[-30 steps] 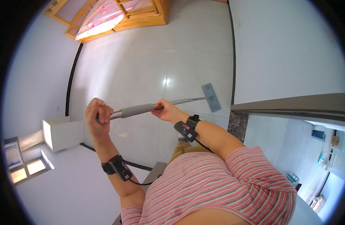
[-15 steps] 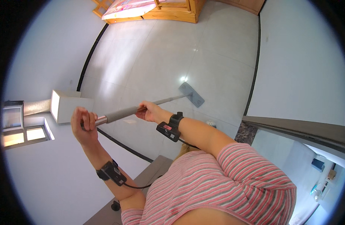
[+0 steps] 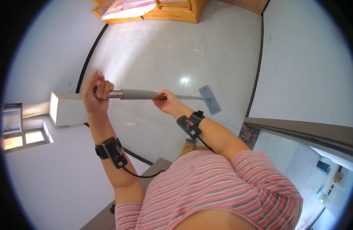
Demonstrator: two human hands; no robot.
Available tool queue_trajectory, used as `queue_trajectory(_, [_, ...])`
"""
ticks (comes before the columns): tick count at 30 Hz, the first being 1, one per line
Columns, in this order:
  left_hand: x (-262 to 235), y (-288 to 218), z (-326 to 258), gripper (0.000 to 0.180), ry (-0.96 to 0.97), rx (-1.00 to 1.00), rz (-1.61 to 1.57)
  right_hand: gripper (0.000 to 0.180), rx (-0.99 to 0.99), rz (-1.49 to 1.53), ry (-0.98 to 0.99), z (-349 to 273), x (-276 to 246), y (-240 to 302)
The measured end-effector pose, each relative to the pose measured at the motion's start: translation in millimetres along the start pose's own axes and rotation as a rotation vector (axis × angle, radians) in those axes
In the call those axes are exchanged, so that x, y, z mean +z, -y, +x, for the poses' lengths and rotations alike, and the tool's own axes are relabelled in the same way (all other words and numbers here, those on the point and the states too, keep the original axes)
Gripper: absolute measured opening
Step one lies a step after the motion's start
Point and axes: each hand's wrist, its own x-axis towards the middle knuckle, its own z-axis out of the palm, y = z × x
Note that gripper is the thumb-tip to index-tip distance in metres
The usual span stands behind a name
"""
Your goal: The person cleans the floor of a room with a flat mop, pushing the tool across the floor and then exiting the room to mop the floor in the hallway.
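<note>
A flat mop with a grey handle grip (image 3: pixel 139 94) stretches nearly level across the view from my two hands. My left hand (image 3: pixel 96 91) is closed round the metal top end of its pole. Lower on the pole, just past the grey grip, my right hand (image 3: pixel 167 102) holds it with curled fingers. The thin shaft runs on to the right, to the grey rectangular mop head (image 3: pixel 210 99), which lies on the tiled floor. Both of my forearms carry a strapped black device with a cable.
Pale glossy tiles make up the floor (image 3: pixel 165 53). A wooden bed (image 3: pixel 169 16) stands at the far side. A white box-shaped piece (image 3: pixel 69 109) stands by the left wall. On the right is a doorway with a dark stone threshold (image 3: pixel 248 135). A grey-brown surface (image 3: pixel 155 168) lies near me, lower left.
The mop head has slid to the right over the floor. My left hand has moved farther away and to the right, my right hand right and slightly away; the pole is now nearly level.
</note>
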Motion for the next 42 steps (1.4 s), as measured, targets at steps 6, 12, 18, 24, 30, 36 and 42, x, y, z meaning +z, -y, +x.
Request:
queue_trajectory(6, [-16.8,23.5,-12.5,0.021,-0.154,-0.088,-0.054,0.012,0.042,-0.029,-0.107,-4.0,-21.9,1.4])
queue_trajectory(12, [-27.5,24.1,-62.3,0.021,-0.270,-0.063,0.015,0.012,0.245,-0.120,-0.127,5.1,-43.8,-22.3])
queue_trajectory(18, [-26.8,18.9,-118.1,0.025,-0.427,0.051,0.154,0.012,0.463,-0.186,-0.063,9.5,-51.1,-61.0])
queue_trajectory(24, [-6.3,22.6,-164.3,0.027,-0.509,0.146,0.258,0.014,0.710,-0.273,0.074,18.6,-61.1,-90.6])
queue_trajectory(30, [22.3,39.1,-174.1,0.026,-0.655,0.212,0.370,0.016,0.786,-0.408,0.130,27.3,-67.9,-96.5])
queue_trajectory(36, [9.6,40.2,-166.2,0.023,-0.771,0.191,0.245,0.016,0.691,-0.393,0.130,27.3,-69.0,-98.4])
queue_trajectory(42, [-30.1,45.4,-163.0,0.023,-0.722,0.134,0.030,0.013,0.592,-0.455,0.002,25.9,-72.7,-84.4])
